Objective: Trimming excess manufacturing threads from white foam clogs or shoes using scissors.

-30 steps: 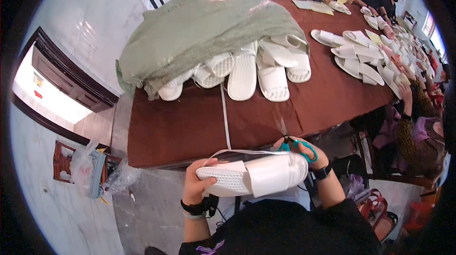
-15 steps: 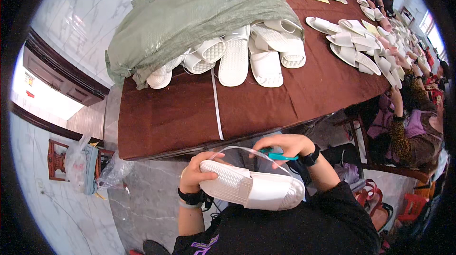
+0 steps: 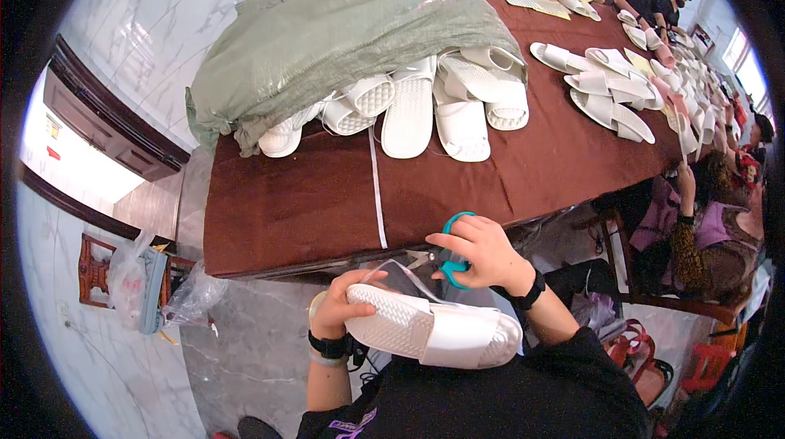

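Two hands share the work just below the edge of the brown-clothed table. The left hand clasps the heel end of a white moulded slipper, sole up, ribbed and clean, its long axis running from lower left to lower right across the lap. The right hand sits just above the slipper's middle, fingers closed through teal-handled scissors, blades angled down toward the thin clear strap arching over the sole.
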`<state>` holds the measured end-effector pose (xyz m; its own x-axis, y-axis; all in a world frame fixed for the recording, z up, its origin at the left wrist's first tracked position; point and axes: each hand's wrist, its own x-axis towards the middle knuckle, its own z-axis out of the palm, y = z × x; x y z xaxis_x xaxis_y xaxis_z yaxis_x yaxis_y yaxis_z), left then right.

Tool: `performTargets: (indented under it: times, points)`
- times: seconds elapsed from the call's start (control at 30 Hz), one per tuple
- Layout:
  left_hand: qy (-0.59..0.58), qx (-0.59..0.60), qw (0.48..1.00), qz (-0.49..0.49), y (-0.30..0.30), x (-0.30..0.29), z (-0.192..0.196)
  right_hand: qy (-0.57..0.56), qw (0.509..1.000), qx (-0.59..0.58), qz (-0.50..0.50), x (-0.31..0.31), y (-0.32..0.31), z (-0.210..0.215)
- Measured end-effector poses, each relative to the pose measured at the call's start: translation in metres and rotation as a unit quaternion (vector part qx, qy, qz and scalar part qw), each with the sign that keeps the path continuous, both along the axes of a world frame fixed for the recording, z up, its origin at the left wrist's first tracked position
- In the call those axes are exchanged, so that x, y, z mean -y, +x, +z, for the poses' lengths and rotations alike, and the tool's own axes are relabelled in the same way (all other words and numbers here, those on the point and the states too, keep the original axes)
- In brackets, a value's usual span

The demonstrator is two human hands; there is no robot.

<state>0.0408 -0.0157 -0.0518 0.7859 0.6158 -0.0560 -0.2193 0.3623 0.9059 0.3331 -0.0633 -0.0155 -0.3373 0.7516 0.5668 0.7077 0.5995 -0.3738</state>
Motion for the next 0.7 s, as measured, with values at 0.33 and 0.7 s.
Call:
performTargets:
  times: [0.33,0.7]
  points:
    - [0.022,-0.035,0.999,0.026,-0.001,0.003,-0.004,0.013,1.0,0.008,-0.01,0.002,-0.002,-0.008]
    - [-0.009,-0.007,0.991,0.135,-0.015,0.008,-0.021,-0.34,0.757,-0.556,0.037,0.018,0.019,-0.036]
